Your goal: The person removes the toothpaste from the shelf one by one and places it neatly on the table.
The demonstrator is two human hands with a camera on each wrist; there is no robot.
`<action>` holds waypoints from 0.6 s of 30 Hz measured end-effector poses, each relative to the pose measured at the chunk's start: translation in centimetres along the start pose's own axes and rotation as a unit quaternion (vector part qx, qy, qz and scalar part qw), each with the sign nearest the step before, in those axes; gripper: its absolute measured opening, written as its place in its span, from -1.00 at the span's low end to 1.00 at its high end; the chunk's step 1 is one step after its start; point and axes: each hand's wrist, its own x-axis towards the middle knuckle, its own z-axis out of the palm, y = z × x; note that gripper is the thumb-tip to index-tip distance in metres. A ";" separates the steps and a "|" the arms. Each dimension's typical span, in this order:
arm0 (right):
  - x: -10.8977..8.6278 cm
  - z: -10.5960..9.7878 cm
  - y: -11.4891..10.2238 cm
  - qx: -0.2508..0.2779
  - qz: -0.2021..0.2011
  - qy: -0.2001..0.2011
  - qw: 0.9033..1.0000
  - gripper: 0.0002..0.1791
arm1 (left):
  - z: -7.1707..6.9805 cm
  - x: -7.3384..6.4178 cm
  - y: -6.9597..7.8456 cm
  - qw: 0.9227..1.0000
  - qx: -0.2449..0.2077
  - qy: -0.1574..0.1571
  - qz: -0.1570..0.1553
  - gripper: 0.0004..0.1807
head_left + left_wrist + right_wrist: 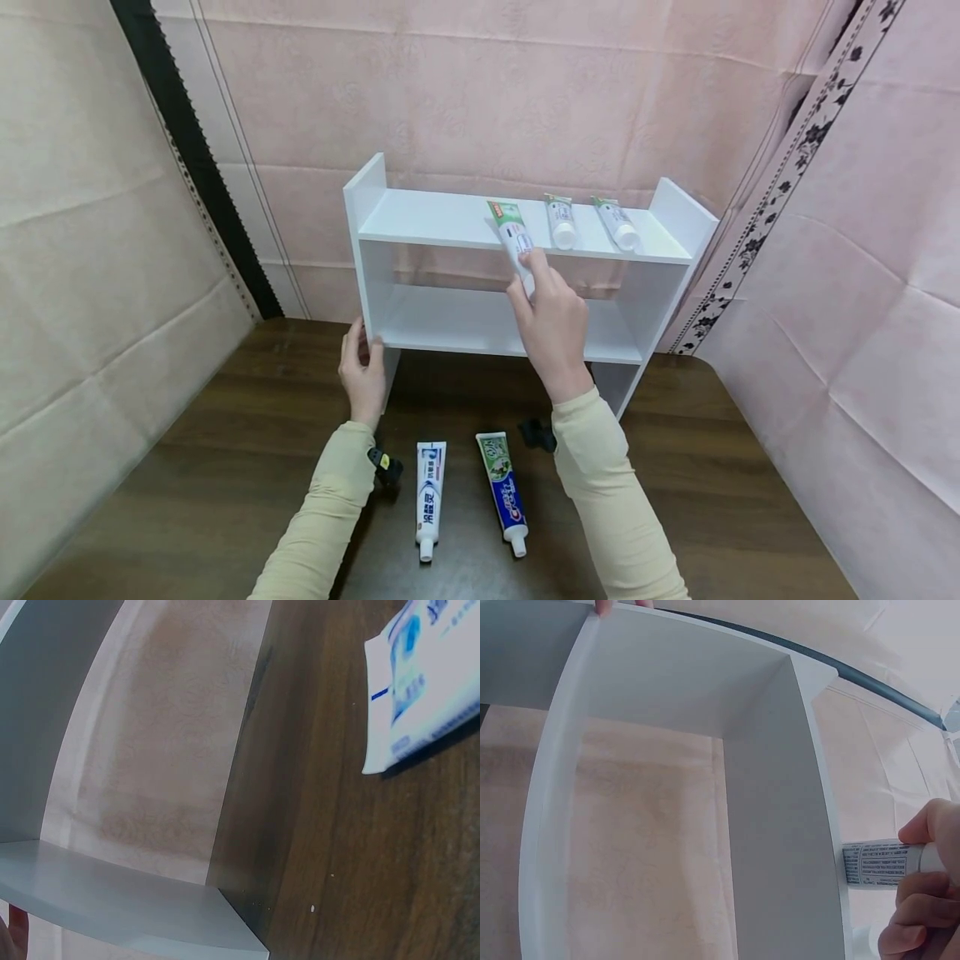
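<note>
My right hand grips a white toothpaste tube with a green end near its cap, at the front edge of the top shelf. In the right wrist view that hand holds the tube against the shelf edge. My left hand touches the left side panel of the white shelf unit. Two more toothpaste tubes, one in the middle and one at the right, lie on the top shelf, caps forward.
On the brown table lie a white and blue toothpaste tube and a green and blue one, in front of the shelf unit. Pink cloth hangs behind, and pale cloth stands at the left.
</note>
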 end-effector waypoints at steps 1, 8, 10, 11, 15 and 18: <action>-0.1 -0.1 0.0 0.001 -0.001 0.001 1.000 -0.78 | 0.0 0.0 0.1 1.000 0.000 0.000 -0.001 -0.54; -1.2 -0.7 0.0 0.008 -0.001 0.004 1.000 -0.78 | -0.1 -0.2 0.5 1.000 0.008 -0.001 -0.010 -0.54; -1.5 -0.9 0.0 0.008 -0.002 0.006 1.000 -0.78 | 0.0 -0.2 0.4 1.000 0.010 0.000 -0.013 -0.54; -1.7 -1.0 0.0 0.009 -0.004 0.007 1.000 -0.78 | 0.0 -0.1 0.3 1.000 0.012 0.001 -0.013 -0.54; -2.2 -1.3 0.1 0.013 -0.007 0.012 1.000 -0.77 | 0.2 0.4 -1.7 1.000 0.010 0.007 -0.014 -0.53; -2.6 -1.5 0.1 0.013 -0.009 0.013 1.000 -0.77 | 0.4 0.9 -3.2 1.000 0.010 0.010 -0.014 -0.53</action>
